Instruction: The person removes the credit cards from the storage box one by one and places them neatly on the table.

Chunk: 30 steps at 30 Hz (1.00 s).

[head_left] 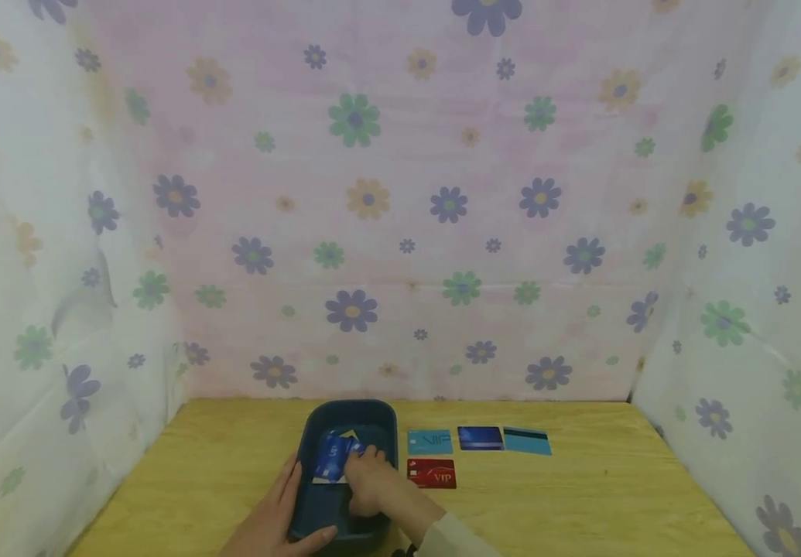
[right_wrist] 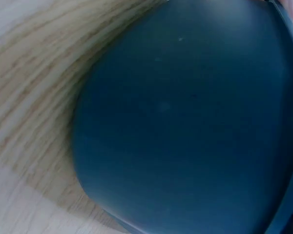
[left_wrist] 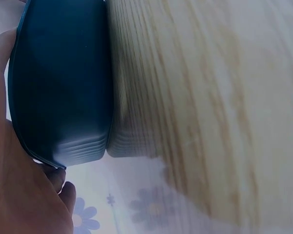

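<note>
Blue card (head_left: 331, 458) | inside dark-blue bin (head_left: 333, 509), just left of right hand (head_left: 375, 485); long axis near-to-far | right is nearer of 2 hands; fingertips partly hidden, pinch cannot be told | left hand (head_left: 271, 517) grips bin's left side

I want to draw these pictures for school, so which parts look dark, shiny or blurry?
Head view: soft, even light, with "VIP" readable on the red card; left wrist view: the container looks very dark, while the tabletop looks pale and glossy; right wrist view: the dark container fills most of it, with a faint sheen near the top, and the wood grain looks soft.
</note>
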Each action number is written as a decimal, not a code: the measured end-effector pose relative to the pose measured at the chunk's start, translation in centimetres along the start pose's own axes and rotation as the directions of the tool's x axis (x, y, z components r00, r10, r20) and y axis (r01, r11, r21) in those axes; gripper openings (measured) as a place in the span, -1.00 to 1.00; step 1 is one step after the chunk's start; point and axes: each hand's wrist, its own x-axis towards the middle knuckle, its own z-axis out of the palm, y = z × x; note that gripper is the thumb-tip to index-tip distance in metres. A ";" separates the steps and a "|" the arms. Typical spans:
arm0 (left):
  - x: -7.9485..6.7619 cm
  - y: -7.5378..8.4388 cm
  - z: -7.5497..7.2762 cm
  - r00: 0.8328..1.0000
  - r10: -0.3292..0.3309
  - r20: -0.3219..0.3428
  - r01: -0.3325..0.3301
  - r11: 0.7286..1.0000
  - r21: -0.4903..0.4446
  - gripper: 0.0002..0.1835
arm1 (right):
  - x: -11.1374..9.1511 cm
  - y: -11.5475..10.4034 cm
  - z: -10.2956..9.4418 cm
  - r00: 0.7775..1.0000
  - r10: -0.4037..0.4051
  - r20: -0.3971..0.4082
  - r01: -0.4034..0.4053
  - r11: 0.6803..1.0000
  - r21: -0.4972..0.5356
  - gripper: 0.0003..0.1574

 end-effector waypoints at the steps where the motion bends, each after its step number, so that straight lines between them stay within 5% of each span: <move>1: 0.1 0.0 0.0 1.000 0.001 0.000 -0.001 1.000 0.001 0.27 | 0.0 0.0 -0.1 1.000 0.000 0.001 0.000 1.000 -0.008 -0.16; 21: 0.1 0.1 -0.2 1.000 0.013 -0.002 -0.013 1.000 -0.008 0.27 | -0.4 0.3 1.4 0.989 -0.069 -0.129 0.072 0.997 0.016 0.04; 27: 0.1 0.1 -0.2 1.000 0.014 0.006 -0.014 1.000 -0.017 0.26 | -0.2 0.6 1.6 0.982 -0.141 -0.125 0.147 0.988 0.036 -0.23; 30: 0.1 0.0 -0.2 1.000 0.022 0.002 -0.022 1.000 -0.017 0.27 | 1.4 1.7 2.8 0.971 -0.213 -0.108 0.222 0.972 0.076 -0.38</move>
